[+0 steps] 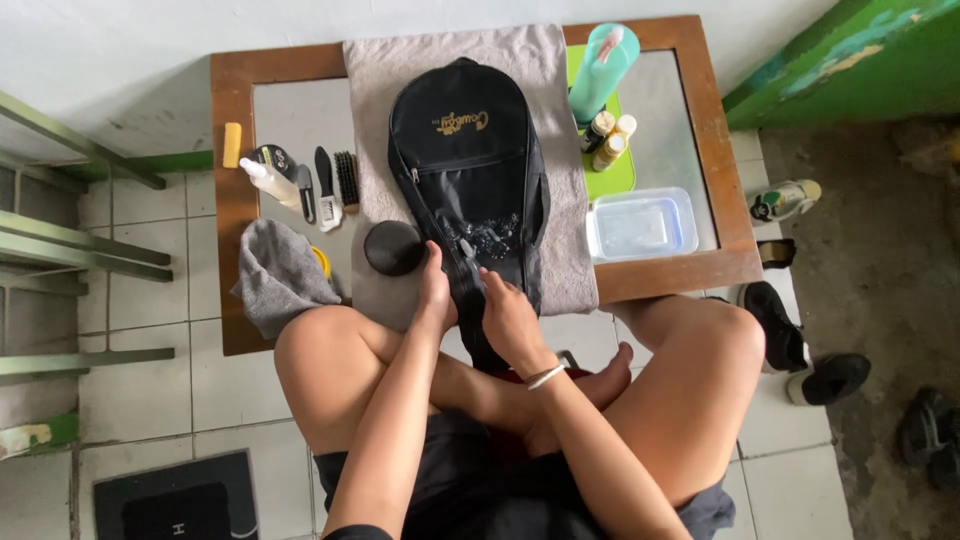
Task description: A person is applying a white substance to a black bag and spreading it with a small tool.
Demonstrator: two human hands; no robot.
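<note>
Left hand [436,290] and right hand [510,318] reach forward together, fingers curled.

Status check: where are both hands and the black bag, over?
Both hands on the narrow near end of the black bag: left hand gripping its edge, right hand pinching beside it. Bag flat on grey towel. Round black brush close by left hand.

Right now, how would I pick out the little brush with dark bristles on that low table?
Start at the low wooden table and the black instrument bag lying on a grey towel along its middle. Look left of the bag, past the towel's edge, to the row of small tools. The brush is the one nearest the towel, a narrow block of dark bristles, unlike the white squeeze bottle beside it.
</note>
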